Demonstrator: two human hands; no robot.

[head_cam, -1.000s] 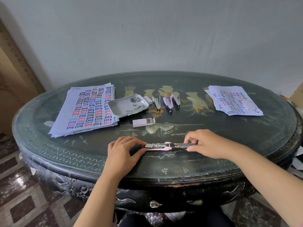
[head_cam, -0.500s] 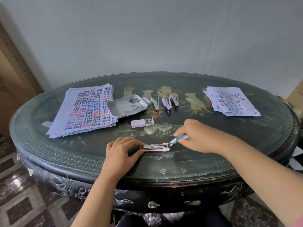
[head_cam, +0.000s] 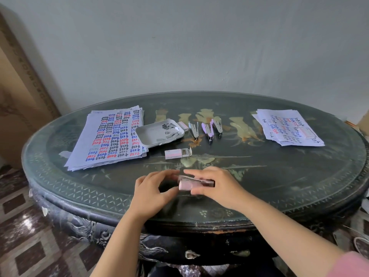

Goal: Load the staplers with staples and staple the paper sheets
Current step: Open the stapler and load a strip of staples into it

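Oval table (head_cam: 299, 196): big paper stack (head_cam: 111, 136) far left, smaller paper pile (head_cam: 283, 126) far right. White tray (head_cam: 151, 141) holds loose staple strips. The small staple box (head_cam: 176, 153) lies open, contents unclear. At the near edge, right hand (head_cam: 219, 186) is clamped round the pink stapler (head_cam: 189, 183). Left hand (head_cam: 151, 192) curls at its end, grip too blurred to tell. Loading looks about done. Next move probably needs sheets.

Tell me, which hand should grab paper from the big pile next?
Probably left. The left hand is nearer the big pile and only pinches one end of the pink stapler; the right hand wraps round its body.
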